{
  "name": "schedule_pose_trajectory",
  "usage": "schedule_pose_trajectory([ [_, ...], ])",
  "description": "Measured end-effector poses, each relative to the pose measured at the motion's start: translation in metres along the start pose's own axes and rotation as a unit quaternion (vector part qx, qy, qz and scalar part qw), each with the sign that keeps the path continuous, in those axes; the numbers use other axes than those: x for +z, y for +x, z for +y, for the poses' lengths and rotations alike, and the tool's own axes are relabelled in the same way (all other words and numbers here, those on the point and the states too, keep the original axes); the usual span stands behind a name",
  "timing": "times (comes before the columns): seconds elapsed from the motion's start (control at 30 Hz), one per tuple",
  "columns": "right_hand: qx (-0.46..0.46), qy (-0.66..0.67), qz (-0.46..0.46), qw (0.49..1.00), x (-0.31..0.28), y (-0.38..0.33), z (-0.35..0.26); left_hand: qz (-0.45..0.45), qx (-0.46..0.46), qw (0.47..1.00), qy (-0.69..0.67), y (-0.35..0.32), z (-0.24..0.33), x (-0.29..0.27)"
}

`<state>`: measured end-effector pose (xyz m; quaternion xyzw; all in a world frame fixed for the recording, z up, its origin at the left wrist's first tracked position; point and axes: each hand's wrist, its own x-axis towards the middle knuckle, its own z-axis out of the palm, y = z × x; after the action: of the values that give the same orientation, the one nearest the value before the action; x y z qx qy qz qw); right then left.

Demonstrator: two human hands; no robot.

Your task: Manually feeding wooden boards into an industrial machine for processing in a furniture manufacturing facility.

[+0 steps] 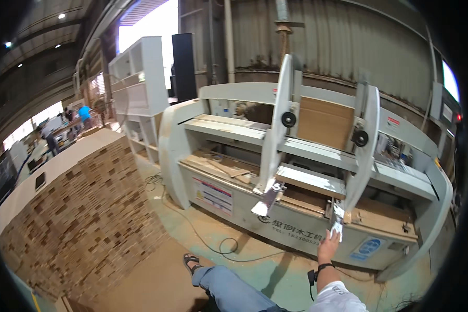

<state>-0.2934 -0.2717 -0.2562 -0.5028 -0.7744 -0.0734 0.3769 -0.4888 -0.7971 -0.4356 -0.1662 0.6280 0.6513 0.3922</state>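
My right hand reaches up from the lower right toward a large grey-white woodworking machine. Its outstretched fingers are at the lower end of a metal support arm with a bright white patch; I cannot tell whether they touch it. A black band circles my right wrist. Left of that support, a similar arm juts from the machine. Between the two upright posts, a pale board or beam spans the machine. My left hand is out of the picture.
Many small wood blocks cover a large surface at left, with a dark phone-like object at its edge. A cable loops across the dusty floor before the machine. White shelving stands behind; people are far left.
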Motion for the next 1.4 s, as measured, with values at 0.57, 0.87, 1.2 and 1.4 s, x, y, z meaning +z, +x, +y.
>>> schedule_pose_trajectory([
  [0.57, -0.011, 0.01, 0.001, 1.0, -0.009, 0.001, -0.017, -0.019, 0.003, 1.0, 0.023, 0.008, 0.009, 0.006],
  [0.87, -0.005, 0.012, 0.002, 1.0, -0.007, 0.002, -0.017, -0.018, 0.005, 1.0, 0.02, 0.008, 0.01, 0.004],
  [1.2, -0.006, 0.013, -0.007, 1.0, -0.01, 0.002, -0.019, -0.017, 0.01, 1.0, 0.012, 0.005, 0.005, 0.003],
  [1.4, -0.001, 0.005, -0.006, 1.0, -0.008, 0.001, -0.018, -0.022, 0.008, 1.0, 0.011, 0.007, 0.009, 0.004],
])
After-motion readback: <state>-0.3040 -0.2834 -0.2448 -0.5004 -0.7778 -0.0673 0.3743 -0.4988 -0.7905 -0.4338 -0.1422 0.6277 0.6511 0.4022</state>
